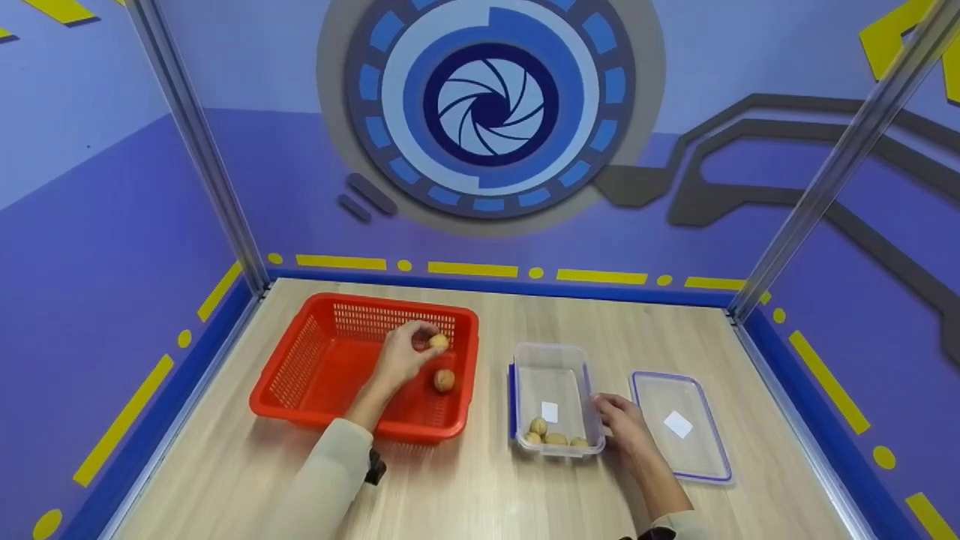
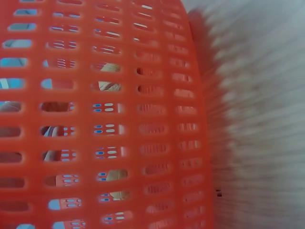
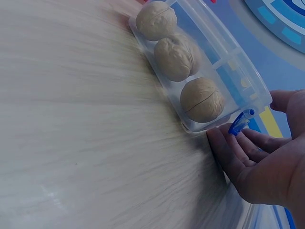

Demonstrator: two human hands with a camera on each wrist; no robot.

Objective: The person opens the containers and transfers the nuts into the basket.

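Note:
In the head view my left hand (image 1: 401, 358) reaches into the red basket (image 1: 367, 431) and pinches a walnut (image 1: 439, 341) between thumb and fingers. Another walnut (image 1: 444, 380) lies below it on the basket's right side. My right hand (image 1: 628, 426) holds the right side of a clear plastic container (image 1: 553, 356), thumb at the rim and fingers low by the blue latch (image 3: 241, 121). Several walnuts (image 3: 202, 100) sit at the container's near end. The basket's slotted wall (image 2: 128, 136) fills much of the left wrist view and mostly hides that hand.
A clear lid (image 1: 694, 405) with a blue edge lies on the wooden table (image 1: 495, 495), right of the container. Printed panels (image 1: 487, 247) stand behind and on both sides, joined by metal posts (image 1: 817, 176).

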